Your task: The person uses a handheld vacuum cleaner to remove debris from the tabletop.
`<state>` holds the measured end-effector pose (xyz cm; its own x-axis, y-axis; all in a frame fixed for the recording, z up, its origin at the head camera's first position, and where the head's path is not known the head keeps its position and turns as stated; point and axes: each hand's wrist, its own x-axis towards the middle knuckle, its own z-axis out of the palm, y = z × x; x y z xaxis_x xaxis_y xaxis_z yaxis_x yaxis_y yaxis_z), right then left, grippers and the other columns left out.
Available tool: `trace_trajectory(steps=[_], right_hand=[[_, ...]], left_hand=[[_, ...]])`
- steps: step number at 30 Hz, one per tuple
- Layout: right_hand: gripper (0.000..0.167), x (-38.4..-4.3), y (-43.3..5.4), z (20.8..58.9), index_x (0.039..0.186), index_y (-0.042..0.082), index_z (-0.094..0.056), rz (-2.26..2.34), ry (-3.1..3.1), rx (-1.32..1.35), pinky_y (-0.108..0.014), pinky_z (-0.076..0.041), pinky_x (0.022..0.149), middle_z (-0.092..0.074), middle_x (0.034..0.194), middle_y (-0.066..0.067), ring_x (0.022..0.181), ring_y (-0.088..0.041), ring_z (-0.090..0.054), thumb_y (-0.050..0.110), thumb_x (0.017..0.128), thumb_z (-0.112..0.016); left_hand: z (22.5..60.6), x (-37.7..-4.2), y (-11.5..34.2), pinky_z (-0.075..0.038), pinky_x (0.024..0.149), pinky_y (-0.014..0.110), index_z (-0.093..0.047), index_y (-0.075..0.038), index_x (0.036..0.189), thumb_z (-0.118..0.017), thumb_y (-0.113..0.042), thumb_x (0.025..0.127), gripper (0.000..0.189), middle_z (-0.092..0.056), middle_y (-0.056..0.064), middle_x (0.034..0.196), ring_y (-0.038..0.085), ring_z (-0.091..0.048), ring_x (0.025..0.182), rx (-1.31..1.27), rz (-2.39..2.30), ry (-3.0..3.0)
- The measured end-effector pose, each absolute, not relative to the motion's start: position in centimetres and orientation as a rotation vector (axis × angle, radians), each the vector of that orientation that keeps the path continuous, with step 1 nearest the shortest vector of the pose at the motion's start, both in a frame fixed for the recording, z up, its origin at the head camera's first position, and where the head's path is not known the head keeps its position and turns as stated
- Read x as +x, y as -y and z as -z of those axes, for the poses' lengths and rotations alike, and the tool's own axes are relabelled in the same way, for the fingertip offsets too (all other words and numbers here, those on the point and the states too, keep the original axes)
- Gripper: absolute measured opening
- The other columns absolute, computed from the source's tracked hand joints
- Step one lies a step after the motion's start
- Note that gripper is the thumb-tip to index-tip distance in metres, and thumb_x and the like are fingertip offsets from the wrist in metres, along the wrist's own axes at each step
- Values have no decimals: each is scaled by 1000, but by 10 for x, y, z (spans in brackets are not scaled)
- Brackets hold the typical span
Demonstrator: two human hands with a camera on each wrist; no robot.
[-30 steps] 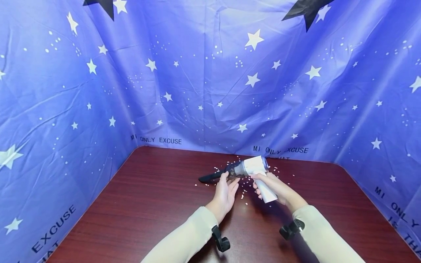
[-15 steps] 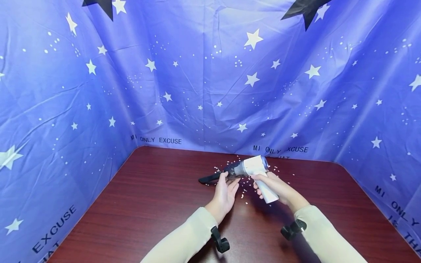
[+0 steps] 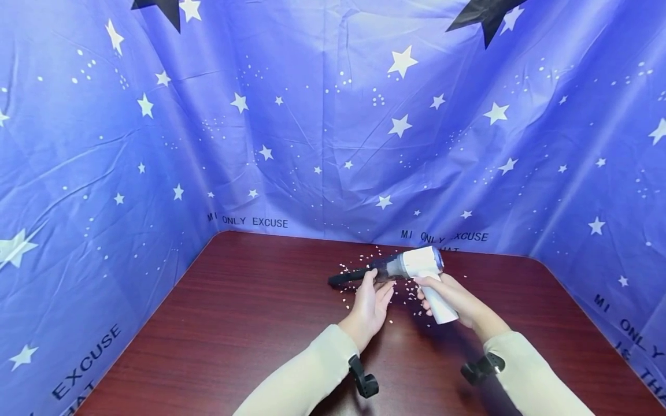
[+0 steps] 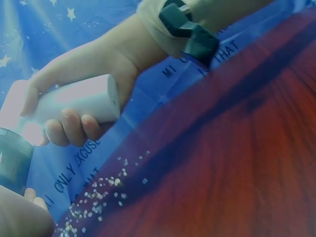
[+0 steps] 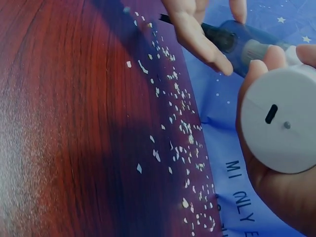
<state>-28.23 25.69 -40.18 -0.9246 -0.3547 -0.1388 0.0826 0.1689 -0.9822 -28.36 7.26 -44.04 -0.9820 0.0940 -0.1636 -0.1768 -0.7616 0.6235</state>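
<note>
A white handheld vacuum (image 3: pixel 419 262) with a smoky clear dust cup and a long black nozzle (image 3: pixel 344 278) points left above the table. My right hand (image 3: pixel 460 300) grips its white handle (image 4: pixel 74 98), fingers curled round it. My left hand (image 3: pixel 368 307) holds the front section, the thumb against its near side and the fairly straight fingers beneath. Small white paper scraps (image 5: pixel 185 203) lie scattered under and around the vacuum. In the right wrist view, the handle's round end (image 5: pixel 281 121) shows a slot. The nozzle tip is low, but contact with the tabletop is unclear.
The dark red wooden table (image 3: pixel 250 323) has its back edge behind the vacuum. Blue star-printed cloth (image 3: pixel 322 115) hangs at the back and both sides. Black wrist mounts (image 3: pixel 364 378) jut from both sleeves near the tabletop.
Both hands and the vacuum shift slightly right over the last half second, the nozzle tip moving along with them. Before that they hardly move. Neither grip changes.
</note>
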Motion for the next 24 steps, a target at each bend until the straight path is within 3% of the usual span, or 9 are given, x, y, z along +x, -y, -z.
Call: trace_trajectory(steps=[12, 20, 24], right_hand=[[23, -283, -265, 396, 101, 5, -52, 1993, -2152, -158, -28, -57, 57, -61, 78, -4, 62, -13, -62, 28, 104, -55], [20, -285, -262, 404, 102, 7, -52, 2035, -2131, -133, -29, -59, 59, -62, 79, -4, 65, -13, -64, 27, 104, -55], [22, -286, -261, 407, 101, 7, -53, 2035, -2146, -123, -30, -59, 61, -62, 79, -4, 65, -13, -64, 28, 104, -56]], left_hand=[[415, -307, -103, -26, 119, 48, -39, 14, 143, -45, -24, 107, 53, -40, 35, 147, 41, -42, 137, -221, -2834, -1030], [422, -316, -110, -27, 119, 46, -33, 11, 148, -44, -25, 109, 55, -31, 34, 153, 41, -39, 140, -237, -2806, -1033], [429, -320, -111, -27, 119, 47, -37, 12, 146, -43, -24, 109, 52, -36, 33, 151, 41, -39, 139, -220, -2789, -1051]])
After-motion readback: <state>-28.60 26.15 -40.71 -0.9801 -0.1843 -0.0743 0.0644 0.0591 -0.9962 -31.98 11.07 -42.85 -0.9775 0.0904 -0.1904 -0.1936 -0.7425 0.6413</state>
